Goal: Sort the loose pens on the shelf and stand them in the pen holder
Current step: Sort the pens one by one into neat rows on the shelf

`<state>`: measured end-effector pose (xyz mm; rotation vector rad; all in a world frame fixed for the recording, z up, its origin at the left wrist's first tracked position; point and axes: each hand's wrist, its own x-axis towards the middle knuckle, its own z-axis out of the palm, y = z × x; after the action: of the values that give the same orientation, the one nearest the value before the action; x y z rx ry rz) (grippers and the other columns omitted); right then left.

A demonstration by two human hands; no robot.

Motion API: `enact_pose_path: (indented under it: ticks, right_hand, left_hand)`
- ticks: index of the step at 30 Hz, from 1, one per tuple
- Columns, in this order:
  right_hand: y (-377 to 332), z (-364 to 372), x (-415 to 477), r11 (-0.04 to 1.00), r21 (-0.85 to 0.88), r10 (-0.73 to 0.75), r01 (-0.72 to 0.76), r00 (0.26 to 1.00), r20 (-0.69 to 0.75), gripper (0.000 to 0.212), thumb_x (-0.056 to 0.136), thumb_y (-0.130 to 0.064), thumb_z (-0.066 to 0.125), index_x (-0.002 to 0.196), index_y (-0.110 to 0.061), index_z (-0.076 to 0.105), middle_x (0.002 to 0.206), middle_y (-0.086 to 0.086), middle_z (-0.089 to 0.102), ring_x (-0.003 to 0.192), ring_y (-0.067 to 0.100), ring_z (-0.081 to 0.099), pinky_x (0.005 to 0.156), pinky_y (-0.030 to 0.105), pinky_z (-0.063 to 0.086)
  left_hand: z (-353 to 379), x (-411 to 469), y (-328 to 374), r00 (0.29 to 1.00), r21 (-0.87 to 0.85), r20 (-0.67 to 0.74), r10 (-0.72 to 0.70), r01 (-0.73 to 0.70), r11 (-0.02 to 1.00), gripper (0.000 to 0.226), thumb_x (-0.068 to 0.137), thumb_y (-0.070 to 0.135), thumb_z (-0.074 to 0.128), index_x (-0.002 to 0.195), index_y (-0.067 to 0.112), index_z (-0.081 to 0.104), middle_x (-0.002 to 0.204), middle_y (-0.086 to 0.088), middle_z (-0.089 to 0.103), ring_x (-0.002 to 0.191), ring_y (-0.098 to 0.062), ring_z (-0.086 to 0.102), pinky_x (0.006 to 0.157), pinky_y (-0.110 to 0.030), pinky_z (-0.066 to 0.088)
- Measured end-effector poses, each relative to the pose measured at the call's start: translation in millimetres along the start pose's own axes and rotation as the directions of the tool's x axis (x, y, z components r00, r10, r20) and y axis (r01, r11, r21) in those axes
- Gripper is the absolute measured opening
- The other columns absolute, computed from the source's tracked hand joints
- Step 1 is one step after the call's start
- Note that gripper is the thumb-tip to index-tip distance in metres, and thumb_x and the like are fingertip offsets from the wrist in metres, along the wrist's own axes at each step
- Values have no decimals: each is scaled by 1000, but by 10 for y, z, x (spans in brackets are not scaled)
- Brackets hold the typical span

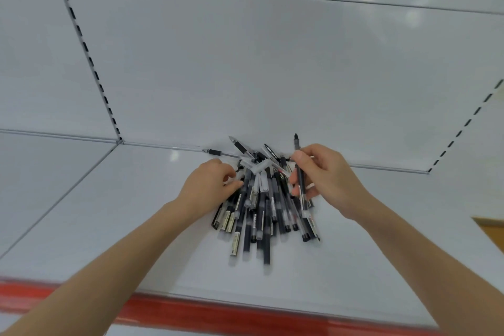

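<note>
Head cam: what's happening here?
A person works at a pile of pens on a white shelf. The right hand pinches one dark pen, held up out of the pile. The left hand touches the pile's left edge; whether it grips anything is unclear. No pen holder is in view.

Blurred near ends of pens

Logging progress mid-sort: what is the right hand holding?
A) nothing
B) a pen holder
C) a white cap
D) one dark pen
D: the right hand pinches one dark pen, tip pointing up, by the pile of pens.
</note>
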<state>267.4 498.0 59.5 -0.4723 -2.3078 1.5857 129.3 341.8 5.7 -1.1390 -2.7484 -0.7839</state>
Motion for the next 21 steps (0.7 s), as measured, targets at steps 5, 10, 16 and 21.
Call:
enact_pose_path:
  ticks: [5,10,16,21]
  right_hand:
    - [93,-58,-124,993,-117,-9,9,1000,-2,15,97,-21,43,86,-16,53,65,1,60,46,10,55,46,21,45]
    - [44,-126,-258,956,-250,-152,152,988,20,17,93,-20,49,86,-35,55,71,-1,59,56,11,56,59,23,51]
    - [-171,-131,-429,861,-351,-354,367,929,103,21,91,-26,52,82,-45,56,66,2,57,51,16,47,55,26,41]
    - [-188,-117,-482,797,-425,-429,429,898,102,11,87,-34,51,92,-37,60,67,-15,56,54,4,46,54,11,35]
  left_hand:
    - [-24,30,51,1000,45,11,4,-4,999,24,92,27,50,98,10,65,87,-1,53,87,-21,56,74,-26,40]
    - [-265,-158,258,996,-356,-77,33,-59,933,8,91,21,54,89,17,61,88,7,64,83,-8,60,73,-8,43]
    - [-561,-451,535,987,-657,-134,90,-156,738,13,88,7,58,89,20,62,87,5,70,83,0,65,74,-6,45]
    - [-624,-528,558,982,-639,-159,107,-185,747,22,87,8,58,85,30,59,85,9,70,85,-2,65,78,-10,48]
